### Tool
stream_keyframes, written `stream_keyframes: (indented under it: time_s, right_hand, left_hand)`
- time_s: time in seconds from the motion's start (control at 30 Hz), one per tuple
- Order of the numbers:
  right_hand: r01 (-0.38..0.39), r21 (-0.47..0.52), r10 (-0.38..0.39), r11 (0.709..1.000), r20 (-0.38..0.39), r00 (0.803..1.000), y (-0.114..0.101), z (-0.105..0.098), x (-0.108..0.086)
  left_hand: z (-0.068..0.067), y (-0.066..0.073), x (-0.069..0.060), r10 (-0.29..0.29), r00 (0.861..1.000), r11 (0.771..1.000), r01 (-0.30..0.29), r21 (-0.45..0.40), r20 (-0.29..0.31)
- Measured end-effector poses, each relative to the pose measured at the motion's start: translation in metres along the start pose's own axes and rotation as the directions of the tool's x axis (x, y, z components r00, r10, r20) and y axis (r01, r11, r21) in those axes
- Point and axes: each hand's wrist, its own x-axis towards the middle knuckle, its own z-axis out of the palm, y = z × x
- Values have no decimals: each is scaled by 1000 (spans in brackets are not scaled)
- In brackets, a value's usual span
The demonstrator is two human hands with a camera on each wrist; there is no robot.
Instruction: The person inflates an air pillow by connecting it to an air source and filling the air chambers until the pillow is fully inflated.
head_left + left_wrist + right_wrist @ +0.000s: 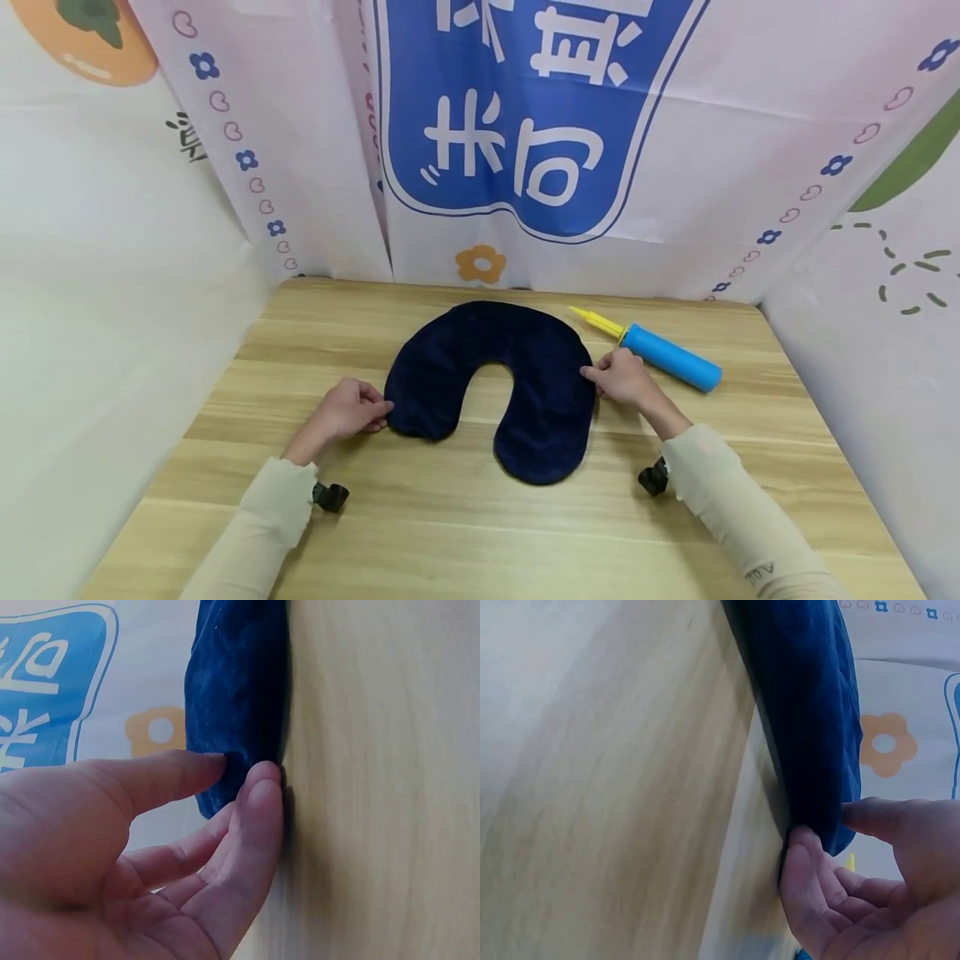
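Note:
A dark navy U-shaped neck pillow [491, 333] lies rather flat on the wooden table, its opening toward me. My left hand [352, 410] pinches its left outer edge, and in the left wrist view the thumb rests on top of the pillow [236, 682] with the fingertips at its underside. On the other side, my right hand [621, 377] pinches the right outer edge. The right wrist view shows that thumb on the upper face of the pillow [810, 712] and the fingers tucked beneath its edge.
A blue hand pump [673, 357] with a yellow nozzle lies behind my right hand, at the table's [435, 533] back right. Printed white cloth [322, 167] hangs behind the table, and light walls stand at both sides.

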Motion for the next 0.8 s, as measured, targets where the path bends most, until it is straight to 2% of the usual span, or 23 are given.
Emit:
stream_keyframes:
  time_s: [0.17, 0.37, 0.6, 0.73, 0.8]
  right_hand:
    - [-5, 23, 5, 1000, 17, 1000, 5, 2, 1]
    - [-3, 83, 2, 997, 14, 1000, 8, 5, -11]
    - [3, 120, -10, 993, 63, 998, 11, 11, -37]
    - [-3, 119, -9, 993, 98, 995, 11, 11, -49]
    - [-2, 104, -9, 995, 100, 995, 12, 7, -50]
  left_hand:
    - [1, 0, 4, -14, 1000, 1000, 14, -8, -23]
    - [-6, 0, 12, -20, 999, 1000, 20, 4, -37]
    - [-17, 1, 34, 2, 999, 1000, -2, 12, -46]
    - [-20, 7, 49, 19, 997, 998, -15, 60, -70]
    - [-19, 10, 51, 11, 997, 997, -6, 78, -70]
